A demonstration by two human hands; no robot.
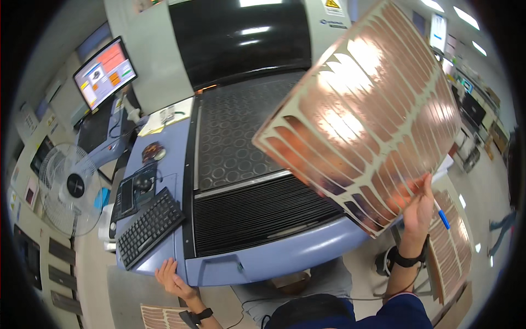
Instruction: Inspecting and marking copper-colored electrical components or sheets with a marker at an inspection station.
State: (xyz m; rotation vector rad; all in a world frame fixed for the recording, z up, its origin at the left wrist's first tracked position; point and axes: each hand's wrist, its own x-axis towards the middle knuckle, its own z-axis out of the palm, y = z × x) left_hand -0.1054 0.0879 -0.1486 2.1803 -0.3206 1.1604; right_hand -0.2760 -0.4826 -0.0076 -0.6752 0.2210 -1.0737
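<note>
Machine bed (238, 131) lies at eleven o'clock; right hand (419, 213) at four grips the copper sheet (364, 118), best held edgewise, unbent; left hand (174, 279), seven, loose, empty.

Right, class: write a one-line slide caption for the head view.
Right hand holds up a copper-patterned panel before a blue-edged machine; left hand is near a black keyboard.

So you're in an industrial workshop, factory-floor kind of place
Left of where your right hand (419, 213) grips that copper-patterned panel (364, 120): big black-hooded machine (241, 129), lit monitor (105, 71) farther left; similar panels (450, 252) piled lower right.
</note>
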